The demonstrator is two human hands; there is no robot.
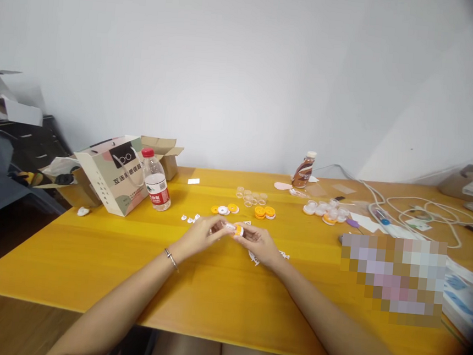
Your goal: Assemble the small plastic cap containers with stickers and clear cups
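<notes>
My left hand [203,234] and my right hand [262,245] meet above the middle of the table, both with fingers closed. Pinched in my right hand is a small round orange-and-white piece [239,230]. My left fingers grip a whitish, partly clear part right against it; whether the two are joined I cannot tell. White branched plastic parts [254,258] lie under and beside my right hand. Small white pieces [190,220] rest left of my left hand. Just beyond my hands are orange and white discs [223,210], stacked orange rings [260,211] and clear round cups [248,202].
At the left stand a water bottle [158,187], a paper bag [114,180] and an open carton [167,160]. A brown drink bottle [304,169] is near the wall. Rightward sit clear-topped round pieces [327,210], white cables [383,204] and a blurred-out patch [397,277].
</notes>
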